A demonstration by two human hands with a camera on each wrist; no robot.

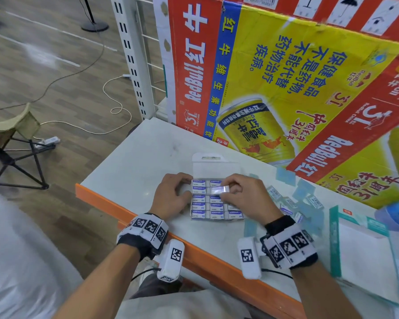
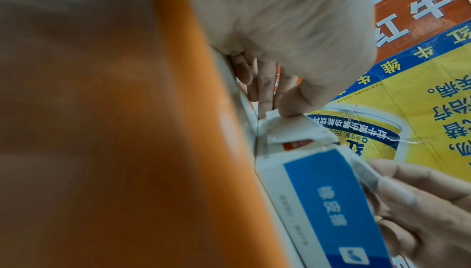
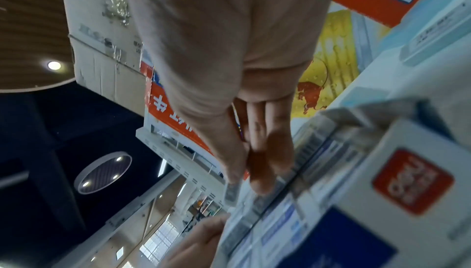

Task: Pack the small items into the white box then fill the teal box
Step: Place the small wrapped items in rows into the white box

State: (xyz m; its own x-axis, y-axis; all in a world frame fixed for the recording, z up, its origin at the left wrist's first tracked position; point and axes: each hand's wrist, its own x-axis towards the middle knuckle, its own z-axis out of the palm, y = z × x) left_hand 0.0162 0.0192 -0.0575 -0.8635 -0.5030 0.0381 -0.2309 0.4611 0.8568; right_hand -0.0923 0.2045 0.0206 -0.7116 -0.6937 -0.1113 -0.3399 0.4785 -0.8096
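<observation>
- Left hand point(image 1: 171, 195): rests against the left wall of the white box point(image 1: 217, 166), fingers curled round that edge, thumb on the rim in the left wrist view. Steadies, does not carry.
- White box: mid-table point(image 1: 134, 162), lid flap open away from the person, rows of erasers filling most of it.
- Eraser in play point(image 1: 217, 189): pinched at its right end by the right hand point(image 1: 247, 196), just above the upper rows. Long axis left–right, parallel to the packed rows; free end points toward the left hand.
- Right hand nearer; the gap lies directly below its fingertips, judged.
- Loose erasers point(image 1: 313, 201): scattered right of box.
- Teal box point(image 1: 359, 252): far right, lying flat, apparently not yet filled.
</observation>
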